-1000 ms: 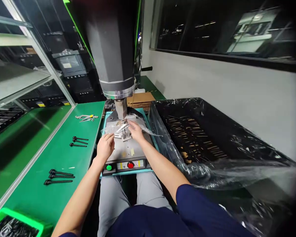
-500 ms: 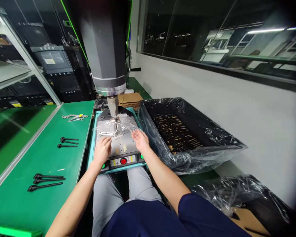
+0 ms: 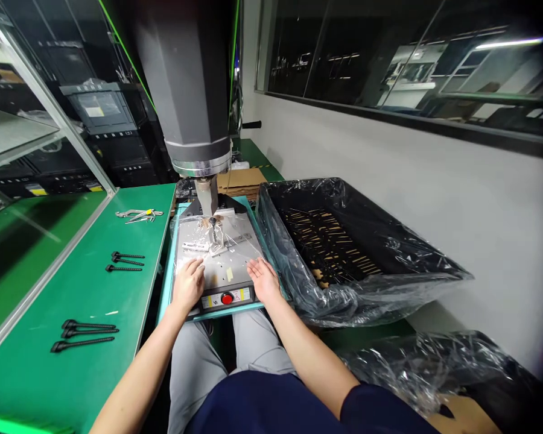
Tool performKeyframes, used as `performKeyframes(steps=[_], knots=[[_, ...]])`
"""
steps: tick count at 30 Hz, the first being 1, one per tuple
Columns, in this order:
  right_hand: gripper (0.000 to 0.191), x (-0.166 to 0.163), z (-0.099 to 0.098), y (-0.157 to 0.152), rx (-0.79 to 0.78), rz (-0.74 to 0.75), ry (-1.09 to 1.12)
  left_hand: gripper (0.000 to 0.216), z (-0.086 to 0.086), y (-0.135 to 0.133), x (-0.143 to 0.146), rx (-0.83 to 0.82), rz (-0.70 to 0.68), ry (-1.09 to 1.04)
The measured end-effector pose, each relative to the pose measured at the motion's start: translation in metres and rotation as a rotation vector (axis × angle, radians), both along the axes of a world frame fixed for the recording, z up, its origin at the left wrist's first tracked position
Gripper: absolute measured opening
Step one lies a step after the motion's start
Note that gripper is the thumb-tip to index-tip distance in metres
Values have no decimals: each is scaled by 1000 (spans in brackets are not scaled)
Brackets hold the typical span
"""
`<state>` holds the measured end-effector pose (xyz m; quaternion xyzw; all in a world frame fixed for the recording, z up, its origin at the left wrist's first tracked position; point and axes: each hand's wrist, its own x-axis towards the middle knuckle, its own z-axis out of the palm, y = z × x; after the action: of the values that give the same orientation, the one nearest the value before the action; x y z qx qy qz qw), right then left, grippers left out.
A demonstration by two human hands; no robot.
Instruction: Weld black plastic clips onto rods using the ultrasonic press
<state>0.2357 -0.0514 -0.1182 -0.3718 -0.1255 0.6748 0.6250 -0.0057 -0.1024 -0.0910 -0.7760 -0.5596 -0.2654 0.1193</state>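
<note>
My left hand (image 3: 189,284) rests over the front left corner of the grey machine base (image 3: 228,262), its fingers loosely bent and apart. At the front right corner is my right hand (image 3: 263,280), open, fingers stretched and palm partly turned up. Between and beyond them, a small fixture holds an upright dark-headed part (image 3: 213,223), mostly too small to make out. Clear plastic film (image 3: 242,232) lies around it. The metal press tool (image 3: 207,196) hangs just behind and above that part. A red button (image 3: 227,298) sits on the front panel between my hands.
Several black screw-like parts (image 3: 90,330) lie on the green table (image 3: 131,235) at left, with metal hand tools (image 3: 139,214) farther back. At right stands a black bin (image 3: 344,241) lined with clear plastic, holding small tan and dark pieces. Cardboard (image 3: 242,178) is stacked behind the machine.
Both hands have come down and slightly back onto the front corners of the base, covering the green buttons seen earlier. The right hand has moved away from the film.
</note>
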Motion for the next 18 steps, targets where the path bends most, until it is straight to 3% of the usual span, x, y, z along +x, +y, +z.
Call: performKeyframes(steps=[11, 15, 18], knots=[[33, 7, -17, -21, -66, 165, -3, 21, -5, -7, 2, 34, -25, -70], [41, 23, -39, -44, -61, 143, -151, 16, -4, -31, 6, 95, -28, -166], [41, 45, -62, -62, -81, 77, -385, 15, -20, -64, 3, 105, 156, -325]])
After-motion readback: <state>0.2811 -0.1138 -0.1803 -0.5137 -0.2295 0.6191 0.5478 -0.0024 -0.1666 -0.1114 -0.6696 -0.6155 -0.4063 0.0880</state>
